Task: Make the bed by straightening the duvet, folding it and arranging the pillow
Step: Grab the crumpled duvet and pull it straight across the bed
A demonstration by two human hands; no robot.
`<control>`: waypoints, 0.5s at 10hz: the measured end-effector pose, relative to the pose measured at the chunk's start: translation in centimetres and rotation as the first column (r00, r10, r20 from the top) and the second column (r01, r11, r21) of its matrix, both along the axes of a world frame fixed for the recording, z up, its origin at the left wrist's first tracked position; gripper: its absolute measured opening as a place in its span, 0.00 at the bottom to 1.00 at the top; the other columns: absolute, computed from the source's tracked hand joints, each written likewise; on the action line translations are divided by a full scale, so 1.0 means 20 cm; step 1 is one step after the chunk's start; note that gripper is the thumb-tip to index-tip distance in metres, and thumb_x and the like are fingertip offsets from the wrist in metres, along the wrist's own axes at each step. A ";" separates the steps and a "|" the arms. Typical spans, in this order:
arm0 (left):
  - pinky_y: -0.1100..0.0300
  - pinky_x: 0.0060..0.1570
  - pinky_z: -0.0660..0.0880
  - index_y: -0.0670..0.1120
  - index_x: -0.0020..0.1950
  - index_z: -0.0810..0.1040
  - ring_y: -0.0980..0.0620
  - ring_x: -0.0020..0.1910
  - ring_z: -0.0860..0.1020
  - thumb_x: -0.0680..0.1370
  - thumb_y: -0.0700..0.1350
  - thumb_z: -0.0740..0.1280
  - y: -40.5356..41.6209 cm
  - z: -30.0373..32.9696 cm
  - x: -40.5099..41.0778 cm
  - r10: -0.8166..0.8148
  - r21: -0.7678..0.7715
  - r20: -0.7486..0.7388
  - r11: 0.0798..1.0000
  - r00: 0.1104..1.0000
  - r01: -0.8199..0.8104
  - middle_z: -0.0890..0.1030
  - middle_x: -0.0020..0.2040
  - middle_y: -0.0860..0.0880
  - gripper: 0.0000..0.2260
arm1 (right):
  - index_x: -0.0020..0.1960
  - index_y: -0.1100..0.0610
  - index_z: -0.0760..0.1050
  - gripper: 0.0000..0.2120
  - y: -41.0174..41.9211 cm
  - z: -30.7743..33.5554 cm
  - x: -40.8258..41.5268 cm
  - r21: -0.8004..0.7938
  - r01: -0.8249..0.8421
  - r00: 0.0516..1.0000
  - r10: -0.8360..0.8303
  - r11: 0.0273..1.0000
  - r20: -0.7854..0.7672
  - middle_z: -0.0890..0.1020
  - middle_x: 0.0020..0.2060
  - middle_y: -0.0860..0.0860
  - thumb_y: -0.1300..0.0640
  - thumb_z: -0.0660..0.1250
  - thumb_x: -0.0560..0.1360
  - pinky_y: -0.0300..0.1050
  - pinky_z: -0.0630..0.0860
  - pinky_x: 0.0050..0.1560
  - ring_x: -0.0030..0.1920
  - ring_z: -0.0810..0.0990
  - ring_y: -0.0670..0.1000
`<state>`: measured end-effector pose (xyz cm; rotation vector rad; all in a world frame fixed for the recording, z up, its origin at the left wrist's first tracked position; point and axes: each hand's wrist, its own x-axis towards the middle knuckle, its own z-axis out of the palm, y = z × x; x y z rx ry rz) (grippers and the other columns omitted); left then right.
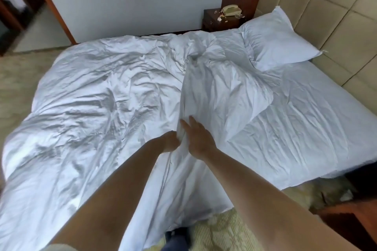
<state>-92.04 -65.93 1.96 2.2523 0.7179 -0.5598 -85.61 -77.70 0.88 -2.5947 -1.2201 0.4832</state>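
Frame centre: we see left hand (pixel 170 141) gripping raised ridge of duvet (pixel 98 96), right hand (pixel 199 138) flat against it, fingers straight. Pillow (pixel 279 40) upper right. Risk: one-sided pull bunches duvet further, drags edge onto floor.

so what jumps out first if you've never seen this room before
The crumpled white duvet fills the bed's left and middle. At its centre, the left hand grips a bunched ridge of it, with the right hand against the same ridge. One white pillow lies at the padded headboard, far right.
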 end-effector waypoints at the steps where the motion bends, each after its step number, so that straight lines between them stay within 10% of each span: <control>1: 0.58 0.52 0.69 0.33 0.65 0.70 0.42 0.63 0.74 0.83 0.41 0.54 -0.21 0.02 -0.08 -0.017 0.075 -0.009 0.997 1.000 0.017 0.74 0.65 0.36 0.16 | 0.78 0.46 0.45 0.40 -0.21 0.04 -0.06 -0.013 -0.009 0.998 0.009 1.000 -0.063 0.45 0.78 0.48 0.63 0.63 0.75 0.52 0.63 0.71 0.74 0.59 0.55; 2: 0.55 0.64 0.64 0.35 0.71 0.65 0.45 0.67 0.69 0.83 0.39 0.53 -0.45 0.03 -0.17 0.038 0.120 -0.045 0.992 0.998 -0.032 0.71 0.68 0.40 0.18 | 0.78 0.46 0.45 0.41 -0.41 0.05 -0.13 -0.017 0.002 0.998 -0.003 1.000 -0.065 0.49 0.77 0.49 0.61 0.65 0.75 0.51 0.65 0.69 0.71 0.65 0.56; 3: 0.57 0.54 0.63 0.35 0.72 0.65 0.51 0.50 0.66 0.83 0.38 0.52 -0.68 0.06 -0.27 0.022 0.154 -0.065 0.988 0.998 -0.012 0.68 0.41 0.51 0.18 | 0.78 0.46 0.43 0.43 -0.58 0.04 -0.19 0.004 -0.028 1.000 0.028 1.000 -0.003 0.63 0.71 0.51 0.61 0.66 0.74 0.51 0.71 0.63 0.63 0.73 0.56; 4: 0.70 0.44 0.61 0.35 0.61 0.73 0.57 0.34 0.62 0.83 0.38 0.52 -0.81 0.07 -0.36 0.017 0.135 -0.094 0.991 0.995 -0.004 0.59 0.35 0.54 0.13 | 0.78 0.42 0.40 0.44 -0.70 0.07 -0.23 -0.057 -0.098 0.993 0.101 0.994 0.055 0.68 0.64 0.54 0.63 0.64 0.75 0.50 0.72 0.58 0.58 0.76 0.56; 5: 0.72 0.30 0.65 0.34 0.50 0.73 0.53 0.40 0.68 0.82 0.36 0.52 -0.90 0.13 -0.45 -0.013 0.085 -0.119 0.996 0.993 0.024 0.66 0.37 0.50 0.11 | 0.78 0.42 0.44 0.39 -0.75 0.11 -0.26 -0.188 -0.197 0.957 0.230 0.962 0.175 0.58 0.73 0.57 0.60 0.63 0.77 0.51 0.64 0.66 0.68 0.67 0.58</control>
